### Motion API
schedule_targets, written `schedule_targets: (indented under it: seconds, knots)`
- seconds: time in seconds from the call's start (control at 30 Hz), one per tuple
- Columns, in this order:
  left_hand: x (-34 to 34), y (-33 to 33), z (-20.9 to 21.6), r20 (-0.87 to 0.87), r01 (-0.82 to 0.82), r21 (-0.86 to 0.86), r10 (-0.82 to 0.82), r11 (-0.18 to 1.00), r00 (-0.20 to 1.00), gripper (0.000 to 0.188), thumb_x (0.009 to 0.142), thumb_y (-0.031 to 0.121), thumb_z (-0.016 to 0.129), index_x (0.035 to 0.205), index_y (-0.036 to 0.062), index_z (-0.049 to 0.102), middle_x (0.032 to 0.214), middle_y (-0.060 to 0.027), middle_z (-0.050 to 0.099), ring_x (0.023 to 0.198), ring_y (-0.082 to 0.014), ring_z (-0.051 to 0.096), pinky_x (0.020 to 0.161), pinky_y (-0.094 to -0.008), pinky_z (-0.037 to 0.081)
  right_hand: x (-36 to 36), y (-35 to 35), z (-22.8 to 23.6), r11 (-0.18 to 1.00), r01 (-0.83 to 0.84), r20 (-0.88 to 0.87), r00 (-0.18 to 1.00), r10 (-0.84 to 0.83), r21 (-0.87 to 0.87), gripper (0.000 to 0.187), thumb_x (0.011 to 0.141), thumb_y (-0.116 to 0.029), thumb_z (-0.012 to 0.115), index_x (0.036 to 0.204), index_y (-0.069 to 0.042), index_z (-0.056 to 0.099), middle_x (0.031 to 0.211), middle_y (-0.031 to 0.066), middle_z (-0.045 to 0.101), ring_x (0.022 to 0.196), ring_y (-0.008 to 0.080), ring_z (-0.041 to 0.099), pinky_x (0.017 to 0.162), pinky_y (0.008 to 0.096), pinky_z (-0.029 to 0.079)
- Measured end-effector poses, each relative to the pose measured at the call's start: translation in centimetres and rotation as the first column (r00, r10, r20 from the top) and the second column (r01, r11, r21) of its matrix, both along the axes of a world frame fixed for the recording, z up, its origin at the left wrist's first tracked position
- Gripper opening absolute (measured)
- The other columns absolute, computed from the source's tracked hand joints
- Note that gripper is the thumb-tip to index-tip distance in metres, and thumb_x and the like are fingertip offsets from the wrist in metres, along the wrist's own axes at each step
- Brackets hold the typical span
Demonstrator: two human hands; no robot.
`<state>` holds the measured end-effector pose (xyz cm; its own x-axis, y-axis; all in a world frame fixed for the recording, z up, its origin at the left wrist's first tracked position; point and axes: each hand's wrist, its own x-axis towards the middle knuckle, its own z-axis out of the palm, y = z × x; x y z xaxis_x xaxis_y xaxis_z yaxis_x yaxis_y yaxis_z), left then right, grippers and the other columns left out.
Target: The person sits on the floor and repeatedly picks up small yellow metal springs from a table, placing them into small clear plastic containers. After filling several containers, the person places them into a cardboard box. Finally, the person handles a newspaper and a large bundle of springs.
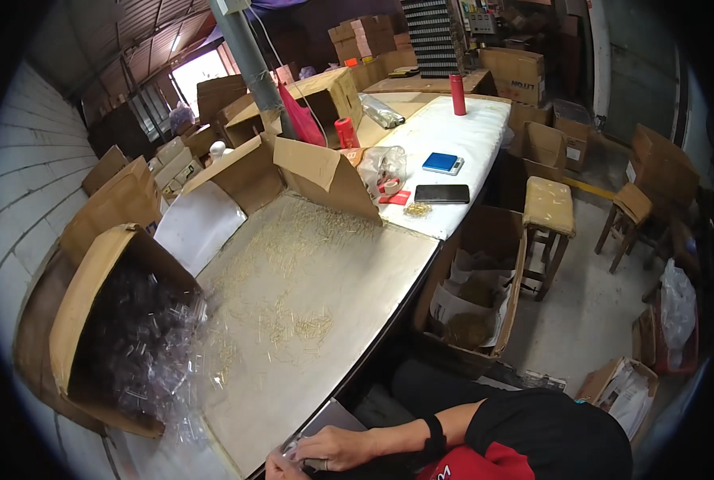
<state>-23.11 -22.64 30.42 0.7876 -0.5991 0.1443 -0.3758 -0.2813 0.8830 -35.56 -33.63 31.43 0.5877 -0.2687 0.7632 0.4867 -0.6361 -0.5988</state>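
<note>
At the lower edge, my right hand (334, 448) is closed, its fingertips pinching a small clear plastic piece (290, 450) whose exact kind I cannot make out. My left hand (282, 467) meets it there, fingers closed at the same piece and partly cut off by the frame. A grey flat-topped object (334, 418) lies just beyond the right hand, by the table edge. Many small gold-coloured metal pins (293, 324) are scattered over the pale tabletop (357, 320). Clear plastic pieces (157, 352) spill from a tipped cardboard box (93, 312) at left.
On the white far table part lie a phone (442, 194), a blue pocket scale (442, 163) and red cylinders (458, 94). Cardboard flaps (325, 172) border the pin area. An open carton (509, 320) and a stool (549, 208) stand right of the table.
</note>
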Motion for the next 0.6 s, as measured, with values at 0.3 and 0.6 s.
schedule_targets:
  seconds: [0.3, 0.6]
  knots:
    - [-2.4, 2.4, -0.9, -0.464, -0.219, -0.213, 0.099, 0.952, 0.88, 0.011, 0.087, 0.007, 0.055, 0.089, -0.0037, 0.057, 0.08, -0.0124, 0.062, 0.06, -0.0187, 0.062, 0.05, -0.0259, 0.05, 11.5, -8.3, -2.7, 0.764, 0.185, -0.281, 0.855, -0.435, -0.617, 0.02, 0.078, -0.012, 0.054, 0.096, -0.004, 0.056, 0.092, 0.0113, 0.059, 0.07, 0.0287, 0.061, 0.057, 0.039, 0.051]
    - [-1.4, 10.2, -7.9, -0.464, -0.075, -0.025, 0.055, 0.997, 0.884, 0.014, 0.077, -0.008, 0.061, 0.084, 0.0, 0.052, 0.075, -0.0092, 0.062, 0.062, -0.0114, 0.06, 0.053, -0.0201, 0.046, 3.0, -16.3, -4.0, 0.754, 0.624, -0.368, 0.664, -0.651, -0.206, 0.046, 0.086, -0.02, 0.059, 0.122, 0.007, 0.048, 0.127, 0.0282, 0.047, 0.12, 0.0412, 0.043, 0.104, 0.0434, 0.033]
